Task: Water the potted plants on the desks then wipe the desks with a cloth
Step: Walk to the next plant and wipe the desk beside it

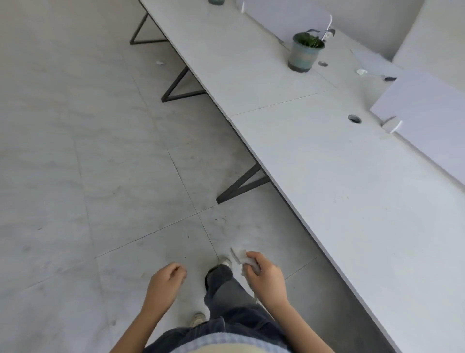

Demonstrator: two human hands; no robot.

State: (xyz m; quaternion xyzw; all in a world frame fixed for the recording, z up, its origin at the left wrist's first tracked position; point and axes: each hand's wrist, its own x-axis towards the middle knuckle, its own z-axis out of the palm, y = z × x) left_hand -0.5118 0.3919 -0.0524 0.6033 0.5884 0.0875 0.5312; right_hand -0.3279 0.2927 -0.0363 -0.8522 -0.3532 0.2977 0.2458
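Note:
My right hand [266, 279] grips a small white cloth [240, 255] low in front of me, over the floor and left of the desk edge. My left hand [166, 282] hangs beside it with loosely curled fingers and holds nothing. A long row of white desks [339, 176] runs diagonally along the right. A potted plant [304, 51] in a grey-green pot stands on a farther desk near the partition. The base of another pot [216, 2] shows at the top edge.
Dark metal desk legs [241, 186] stick out onto the tiled floor [100, 151]. White partition panels [427, 113] stand along the desks' far side. Cable holes [354, 119], a crumpled paper scrap [361, 72] and a dark small item [390, 78] lie on the desks.

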